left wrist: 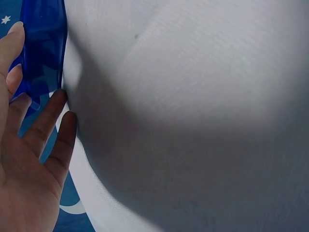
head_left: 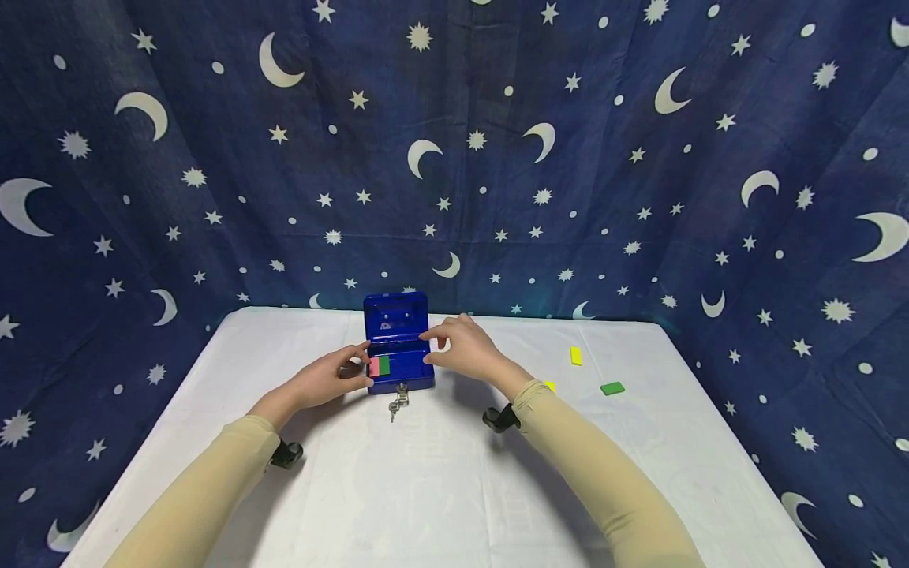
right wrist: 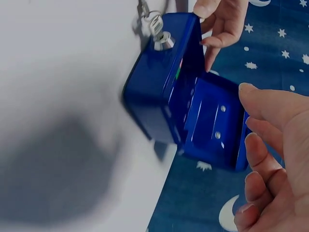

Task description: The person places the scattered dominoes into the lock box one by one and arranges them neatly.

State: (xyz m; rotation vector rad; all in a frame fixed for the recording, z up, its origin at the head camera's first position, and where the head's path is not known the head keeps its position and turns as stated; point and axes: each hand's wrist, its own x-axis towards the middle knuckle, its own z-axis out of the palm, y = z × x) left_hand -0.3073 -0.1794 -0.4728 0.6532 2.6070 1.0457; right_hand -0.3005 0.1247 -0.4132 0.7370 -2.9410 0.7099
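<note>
A blue metal cash box [head_left: 403, 365] stands on the white table with its lid [head_left: 395, 315] raised at the back. Inside, on the left, a pink block [head_left: 374, 367] and a green block [head_left: 384, 364] lie side by side. From the front lock hangs a small bunch of keys [head_left: 398, 404]. My left hand [head_left: 323, 380] is at the box's left side, thumb by the front corner, fingers spread and relaxed in the left wrist view. At the right side is my right hand [head_left: 465, 347], thumb and forefinger apart, their tips overlapping the raised lid's edge in the right wrist view.
To the right on the white tablecloth [head_left: 426, 489] lie a yellow block [head_left: 576, 356] and a green block [head_left: 612, 388]. Another yellow block [head_left: 550, 386] is partly hidden behind my right sleeve. A dark blue curtain [head_left: 469, 197] with moons and stars hangs behind the table.
</note>
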